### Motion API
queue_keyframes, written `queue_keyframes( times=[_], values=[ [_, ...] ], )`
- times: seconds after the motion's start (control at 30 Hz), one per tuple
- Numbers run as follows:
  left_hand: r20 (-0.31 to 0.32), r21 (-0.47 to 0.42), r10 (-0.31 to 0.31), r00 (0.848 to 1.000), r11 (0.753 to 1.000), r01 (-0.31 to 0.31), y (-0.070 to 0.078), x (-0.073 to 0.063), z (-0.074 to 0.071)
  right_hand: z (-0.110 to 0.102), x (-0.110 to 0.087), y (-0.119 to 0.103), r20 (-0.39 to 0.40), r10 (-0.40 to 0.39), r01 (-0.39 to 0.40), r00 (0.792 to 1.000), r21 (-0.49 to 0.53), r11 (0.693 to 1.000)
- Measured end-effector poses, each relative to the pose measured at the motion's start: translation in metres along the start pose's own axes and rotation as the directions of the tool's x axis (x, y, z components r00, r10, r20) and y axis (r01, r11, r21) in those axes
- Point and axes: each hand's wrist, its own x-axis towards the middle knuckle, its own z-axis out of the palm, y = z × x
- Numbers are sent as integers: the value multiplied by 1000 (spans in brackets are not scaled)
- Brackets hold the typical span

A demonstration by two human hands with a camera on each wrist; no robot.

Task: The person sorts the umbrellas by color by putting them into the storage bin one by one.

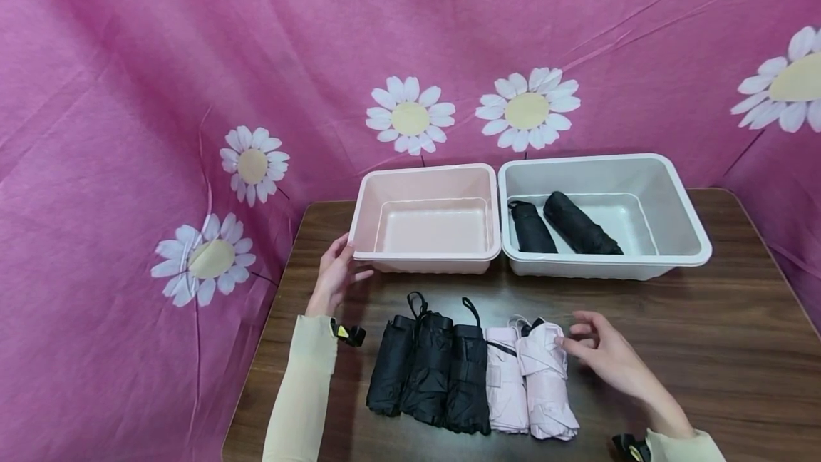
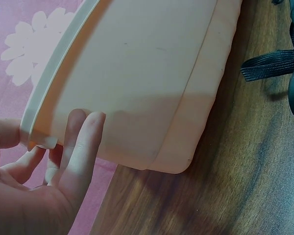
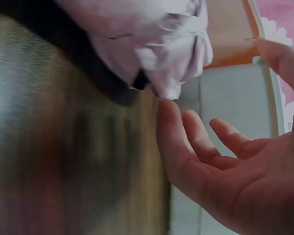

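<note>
At its front left corner, my left hand (image 1: 333, 275) holds the rim of the pink plastic bin (image 1: 425, 257); the left wrist view shows thumb and fingers at the rim (image 2: 51, 73). My right hand (image 1: 606, 351) is beside the right-hand pink folded umbrella (image 1: 548, 383), fingers spread and slightly bent. The right wrist view has a fingertip close to that umbrella (image 3: 152, 44); contact is hard to tell. Another pink folded umbrella (image 1: 507, 383) lies to its left. Three black folded umbrellas (image 1: 430, 369) continue the row leftward, wrist loops toward the bins.
A pale grey bin (image 1: 609, 260) stands right of the pink one, with two black folded umbrellas (image 1: 577, 223) inside. Both bins sit at the back of the wooden table (image 1: 725, 348), against a pink cloth with daisies (image 1: 410, 118).
</note>
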Motion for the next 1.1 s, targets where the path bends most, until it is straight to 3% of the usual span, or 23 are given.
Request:
queue_keyframes(
  times=[0.27,0.57,1.1],
  values=[
    [6,1,11,1000,1000,-11,0,0,0,16,-8,8,76,112,-105,991,-83,991],
    [13,11,6,1000,1000,-6,0,-1,0,31,-11,9,73,105,-83,992,-260,962],
    [7,10,2,1000,1000,-2,1,0,0,44,-10,6,65,127,-106,990,-263,959]
  ],
)
